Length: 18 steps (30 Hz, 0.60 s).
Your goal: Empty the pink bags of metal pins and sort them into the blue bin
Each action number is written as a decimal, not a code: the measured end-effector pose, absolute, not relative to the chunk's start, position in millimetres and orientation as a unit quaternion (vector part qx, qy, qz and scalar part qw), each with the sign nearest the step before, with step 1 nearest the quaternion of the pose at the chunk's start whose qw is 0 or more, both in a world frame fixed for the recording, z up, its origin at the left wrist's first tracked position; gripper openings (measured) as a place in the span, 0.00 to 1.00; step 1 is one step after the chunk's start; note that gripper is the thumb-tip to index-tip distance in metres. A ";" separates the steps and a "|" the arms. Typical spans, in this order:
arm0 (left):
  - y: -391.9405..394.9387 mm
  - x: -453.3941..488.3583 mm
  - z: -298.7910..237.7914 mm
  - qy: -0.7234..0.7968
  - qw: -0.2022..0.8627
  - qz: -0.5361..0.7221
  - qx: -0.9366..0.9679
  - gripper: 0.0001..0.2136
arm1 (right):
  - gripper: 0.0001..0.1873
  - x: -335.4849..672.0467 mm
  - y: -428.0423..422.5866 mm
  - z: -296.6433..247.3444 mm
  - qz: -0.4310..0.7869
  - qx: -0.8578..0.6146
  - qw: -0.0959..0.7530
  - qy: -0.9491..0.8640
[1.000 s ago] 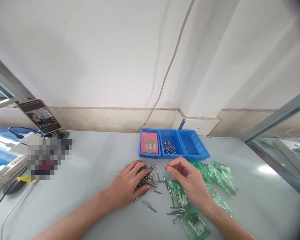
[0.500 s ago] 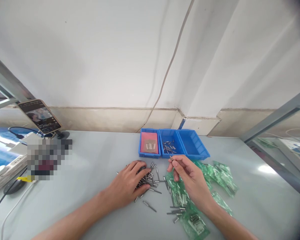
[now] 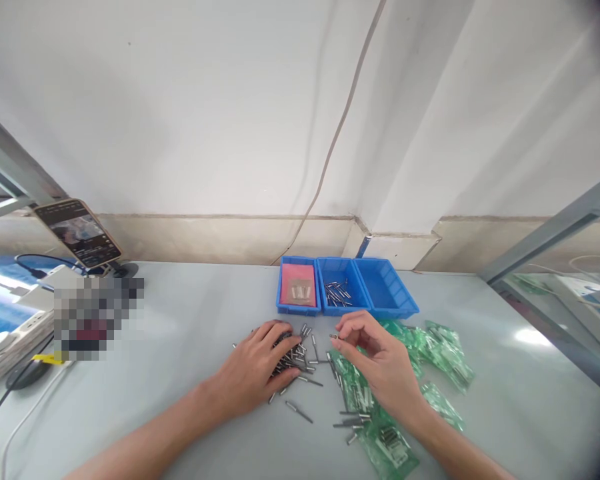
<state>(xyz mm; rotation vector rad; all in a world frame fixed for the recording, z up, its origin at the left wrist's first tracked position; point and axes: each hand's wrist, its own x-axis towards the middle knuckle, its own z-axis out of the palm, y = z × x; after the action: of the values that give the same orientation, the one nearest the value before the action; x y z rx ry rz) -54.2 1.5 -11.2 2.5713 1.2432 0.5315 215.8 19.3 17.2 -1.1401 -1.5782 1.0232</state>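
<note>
My left hand [image 3: 257,368] lies palm down on a pile of small metal pins [image 3: 300,360] scattered on the grey table, its fingers curled over them. My right hand [image 3: 377,363] hovers just right of the pile, thumb and fingers pinched on a single metal pin [image 3: 333,337]. Under and beside that hand lie several green plastic bags [image 3: 433,347] with pins inside. Behind both hands stand three joined blue bins: the left bin [image 3: 299,288] holds a pink sheet, the middle bin [image 3: 338,291] holds several pins, and in the right bin [image 3: 386,288] I see nothing.
A phone [image 3: 77,232] leans on a stand at the far left, beside a white power strip [image 3: 10,333] and cables. A blurred patch [image 3: 97,317] covers something on the table. A cable [image 3: 340,127] runs down the white wall. A metal frame [image 3: 550,233] rises on the right.
My right hand came back from near the middle bin toward the pile and lowered a little, still pinching a pin. My left hand stayed on the pile.
</note>
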 end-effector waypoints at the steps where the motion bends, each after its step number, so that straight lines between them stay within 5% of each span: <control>1: 1.4 -54.3 -11.5 0.424 0.118 0.181 0.879 0.20 | 0.09 215.6 18.9 18.2 0.411 -0.461 0.455 -0.641; 18: 2.2 -53.8 -11.9 0.422 0.115 0.178 0.881 0.20 | 0.16 222.2 18.0 13.0 0.448 -0.485 0.442 -0.607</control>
<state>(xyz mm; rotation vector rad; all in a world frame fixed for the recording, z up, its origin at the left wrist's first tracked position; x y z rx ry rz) -53.8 2.2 -11.9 2.5832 1.2372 0.5219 222.2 18.0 13.0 -1.2039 -1.5057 1.1128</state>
